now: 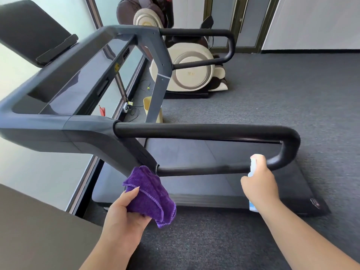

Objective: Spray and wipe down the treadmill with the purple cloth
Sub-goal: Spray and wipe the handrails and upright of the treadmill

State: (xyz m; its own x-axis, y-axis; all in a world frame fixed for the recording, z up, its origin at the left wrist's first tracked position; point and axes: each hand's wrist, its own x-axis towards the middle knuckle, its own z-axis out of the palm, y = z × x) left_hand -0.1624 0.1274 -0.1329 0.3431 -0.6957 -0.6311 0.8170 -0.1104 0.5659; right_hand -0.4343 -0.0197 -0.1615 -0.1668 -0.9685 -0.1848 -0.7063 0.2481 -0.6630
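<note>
Here we see 2 hands reaching toward a treadmill (81, 125) from its side. The left hand (124, 211) grips a bunched purple cloth (150, 195), thumb laid across the near folds and the other fingers curled beneath; the cloth's upper edge lies against the point where the grey upright meets the lower bar of the near handrail (204, 131). The right hand (260, 184) is wrapped round a small white spray bottle (252, 168), whose top sits just beside the lower bar near the handrail's curved end, and whose blue-labelled base shows below the wrist. We cannot tell whether a finger is pressing the nozzle.

Between the 2 hands and beyond them we note the black lower bar, and under it the dark running belt (194, 152). Above the left hand the grey frame rises to the console (78, 78), with a dark screen panel (33, 32) further up and left. Beyond the right hand, past the far handrail (214, 34), stands a cream and brown massage chair (191, 71) on grey carpet (292, 94). A yellow bin (148, 104) sits behind the far upright. Near the left forearm we see the corner of a brown desk (39, 230).
</note>
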